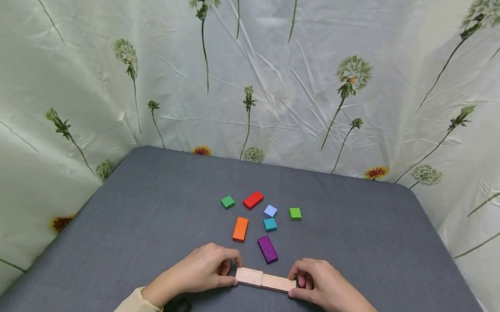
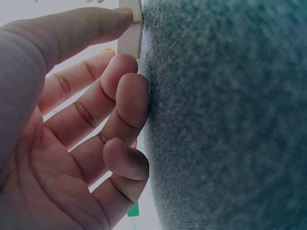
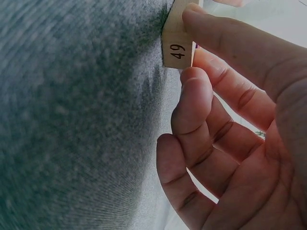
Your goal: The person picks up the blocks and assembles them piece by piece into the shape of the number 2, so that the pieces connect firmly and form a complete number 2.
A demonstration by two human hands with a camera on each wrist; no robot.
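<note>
Two plain wooden blocks lie end to end on the grey table: a left wooden block [image 1: 249, 276] and a right wooden block [image 1: 275, 283]. Thumb and fingers of my left hand [image 1: 204, 271] pinch the left block at its outer end. On the other side, my right hand [image 1: 323, 287] pinches the outer end of the right block. The number 49 is printed on that block's end [image 3: 178, 49] in the right wrist view. In the left wrist view, the thumb presses on the pale left block [image 2: 128, 42].
Beyond the hands lie painted blocks: purple [image 1: 267, 249], orange [image 1: 240, 229], red [image 1: 253, 200], teal [image 1: 270, 224], light blue [image 1: 270, 211], dark green [image 1: 227, 202] and light green [image 1: 295, 214]. A flowered curtain [image 1: 282, 71] hangs behind the grey table [image 1: 163, 208].
</note>
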